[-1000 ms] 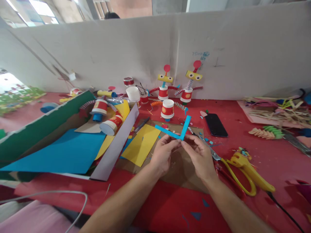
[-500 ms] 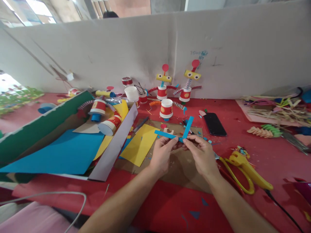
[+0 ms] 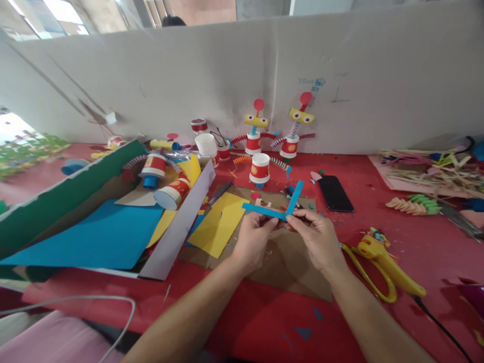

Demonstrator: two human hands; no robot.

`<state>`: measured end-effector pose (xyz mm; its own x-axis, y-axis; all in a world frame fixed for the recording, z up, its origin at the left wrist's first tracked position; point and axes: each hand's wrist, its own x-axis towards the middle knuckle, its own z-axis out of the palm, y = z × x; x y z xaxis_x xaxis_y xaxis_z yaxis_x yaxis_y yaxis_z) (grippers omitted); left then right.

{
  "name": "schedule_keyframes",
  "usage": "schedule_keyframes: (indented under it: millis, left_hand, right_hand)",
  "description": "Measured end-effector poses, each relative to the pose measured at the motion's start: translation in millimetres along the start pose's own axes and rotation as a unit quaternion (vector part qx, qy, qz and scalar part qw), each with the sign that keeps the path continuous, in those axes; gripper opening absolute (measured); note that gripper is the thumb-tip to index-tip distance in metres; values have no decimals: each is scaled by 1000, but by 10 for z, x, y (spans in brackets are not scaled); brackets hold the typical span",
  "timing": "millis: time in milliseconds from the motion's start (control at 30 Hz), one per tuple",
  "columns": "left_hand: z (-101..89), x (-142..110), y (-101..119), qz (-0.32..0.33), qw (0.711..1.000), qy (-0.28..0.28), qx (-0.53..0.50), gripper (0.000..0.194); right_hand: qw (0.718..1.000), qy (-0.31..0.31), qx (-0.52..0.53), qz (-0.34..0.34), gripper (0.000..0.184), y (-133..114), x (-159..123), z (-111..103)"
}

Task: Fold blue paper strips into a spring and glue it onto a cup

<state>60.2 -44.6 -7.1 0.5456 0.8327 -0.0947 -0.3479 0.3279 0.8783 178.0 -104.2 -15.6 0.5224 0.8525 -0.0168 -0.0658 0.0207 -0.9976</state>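
From my remote seat I'm seeing the left hand point(image 3: 252, 242) pinching a bent blue paper strip point(image 3: 260, 209) near its corner, thumb closed against fingers; the right hand point(image 3: 319, 244) is gripping just beside it, equally closed. The strip is hovering above brown cardboard point(image 3: 280, 275), nearer me than a paper-cup figure point(image 3: 260, 169); a yellow glue gun point(image 3: 395, 267) is lying to the right.

The blue paper shape point(image 3: 264, 210) has 2 skinny, straight arms, like a wide V. 1 points between 9 and 10 o'clock, the other to 1 o'clock. It's pinched near its corner.
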Motion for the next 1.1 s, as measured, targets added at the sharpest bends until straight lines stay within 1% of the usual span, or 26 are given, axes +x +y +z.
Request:
schedule_keyframes:
  millis: [133,233,400,467,667,800,967,1100]
  left_hand:
    - [-27,21,-21,-9,999,17,-27,9]
    - [-57,37,-59,-15,999,18,-38,11]
    - [-89,53,-99,-32,998,37,-38,14]
    - [-95,52,-94,-43,998,35,-27,17]
    - [-88,33,-32,-60,997,39,-12,24]
    - [-90,42,-23,-60,998,32,-16,24]
    - [-125,80,-67,-47,998,26,-19,25]
    - [-139,99,-79,-36,999,17,-26,26]
  right_hand:
    - [1000,-1,5,2,21,0,7,1]
    - [1000,5,6,4,22,-8,2,13]
    - [1000,-3,15,-4,19,-19,-13,30]
    - [1000,-7,13,-10,18,-27,-21,36]
    - [1000,-9,-14,-16,24,-55,-38,45]
    - [998,-5,-43,-50,21,-64,-46,46]
    - [990,-17,-96,-100,19,-70,-61,42]
    - [987,-11,-125,-102,16,-56,-74,51]
